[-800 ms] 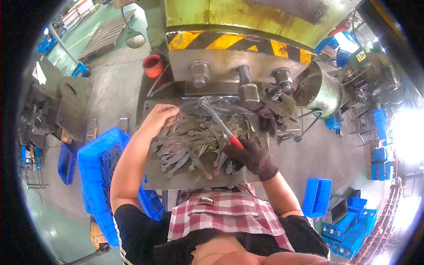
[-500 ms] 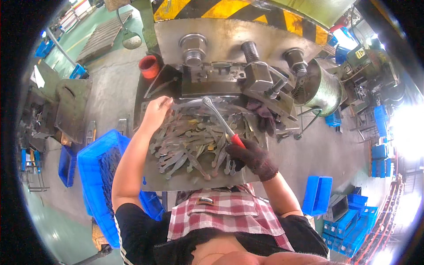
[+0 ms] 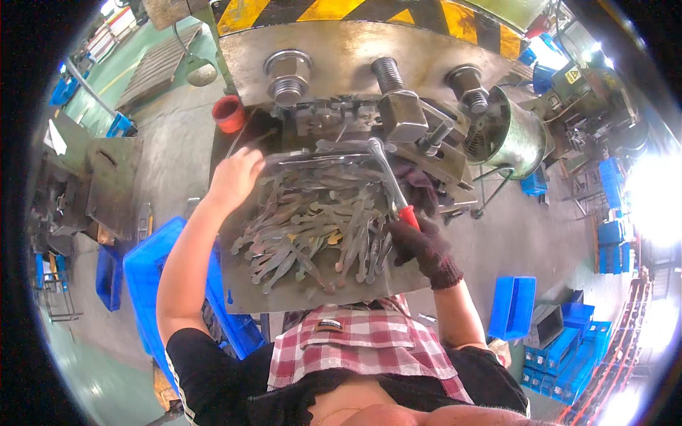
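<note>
My left hand [image 3: 236, 179] is bare, its fingers closed at the near end of a slim flat metal part [image 3: 290, 154] by the front of the press die [image 3: 330, 117]. The fingertips partly hide where they meet it. In a dark knitted glove, my right hand [image 3: 424, 250] grips the red handle of a long metal hand tool [image 3: 390, 176]. Its rounded head points away from me, at the right front of the die. Between my hands, a heap of flat grey metal parts [image 3: 312, 231] with rounded ends covers much of the metal work table [image 3: 266, 302].
Large bolts [image 3: 290, 74] jut from the press above the die, under a yellow-and-black striped guard [image 3: 341, 13]. A red cup [image 3: 229, 113] stands at the table's far left. Blue crates [image 3: 145, 277] are at left; a green cylindrical fan [image 3: 508, 138] stands at right.
My right hand has moved right, swinging the tool's head away from the middle of the die front. The view has shifted slightly; my left hand remains near the die's left front.
</note>
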Tool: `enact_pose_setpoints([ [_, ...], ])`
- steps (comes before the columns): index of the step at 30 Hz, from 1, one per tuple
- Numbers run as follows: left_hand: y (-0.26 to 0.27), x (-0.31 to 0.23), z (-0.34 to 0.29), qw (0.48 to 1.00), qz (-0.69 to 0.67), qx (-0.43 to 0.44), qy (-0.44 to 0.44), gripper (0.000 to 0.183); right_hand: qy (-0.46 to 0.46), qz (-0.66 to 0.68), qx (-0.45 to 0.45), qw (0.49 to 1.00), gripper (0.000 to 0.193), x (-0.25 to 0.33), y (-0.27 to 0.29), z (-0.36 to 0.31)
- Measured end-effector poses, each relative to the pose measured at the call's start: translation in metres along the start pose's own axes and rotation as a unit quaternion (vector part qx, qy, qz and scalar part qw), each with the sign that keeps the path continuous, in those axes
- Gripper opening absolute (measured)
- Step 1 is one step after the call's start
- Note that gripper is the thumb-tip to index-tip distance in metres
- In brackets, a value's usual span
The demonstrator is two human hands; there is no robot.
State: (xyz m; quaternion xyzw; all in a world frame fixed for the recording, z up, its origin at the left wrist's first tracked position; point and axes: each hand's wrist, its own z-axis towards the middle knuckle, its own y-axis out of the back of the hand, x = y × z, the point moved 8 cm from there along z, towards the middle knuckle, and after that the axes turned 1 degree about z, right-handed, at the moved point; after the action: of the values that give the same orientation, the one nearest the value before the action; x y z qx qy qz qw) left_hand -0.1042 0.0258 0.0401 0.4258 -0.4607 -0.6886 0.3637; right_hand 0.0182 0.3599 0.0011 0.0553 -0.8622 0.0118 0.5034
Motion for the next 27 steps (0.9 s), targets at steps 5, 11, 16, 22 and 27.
enact_pose_setpoints([
  [5,-0.001,-0.036,0.035,0.999,0.002,-0.039,0.036,0.016,0.019,0.051,-0.047,0.997,0.035,-0.004,0.019,-0.004],
  [11,-0.054,-0.081,0.074,1.000,-0.018,-0.007,0.013,0.032,0.017,0.034,-0.061,0.997,0.038,0.011,0.020,-0.004],
  [16,-0.097,-0.067,0.082,0.998,0.040,0.044,-0.008,0.030,0.041,0.015,-0.069,0.997,0.038,0.020,0.024,-0.008],
  [22,-0.095,-0.052,0.079,0.977,0.084,0.174,0.091,0.025,0.050,0.036,-0.056,0.997,0.033,0.009,0.019,0.005],
  [27,-0.089,-0.041,0.066,0.993,0.041,0.092,0.059,0.021,0.030,0.027,-0.033,0.999,0.033,0.013,0.005,0.005],
])
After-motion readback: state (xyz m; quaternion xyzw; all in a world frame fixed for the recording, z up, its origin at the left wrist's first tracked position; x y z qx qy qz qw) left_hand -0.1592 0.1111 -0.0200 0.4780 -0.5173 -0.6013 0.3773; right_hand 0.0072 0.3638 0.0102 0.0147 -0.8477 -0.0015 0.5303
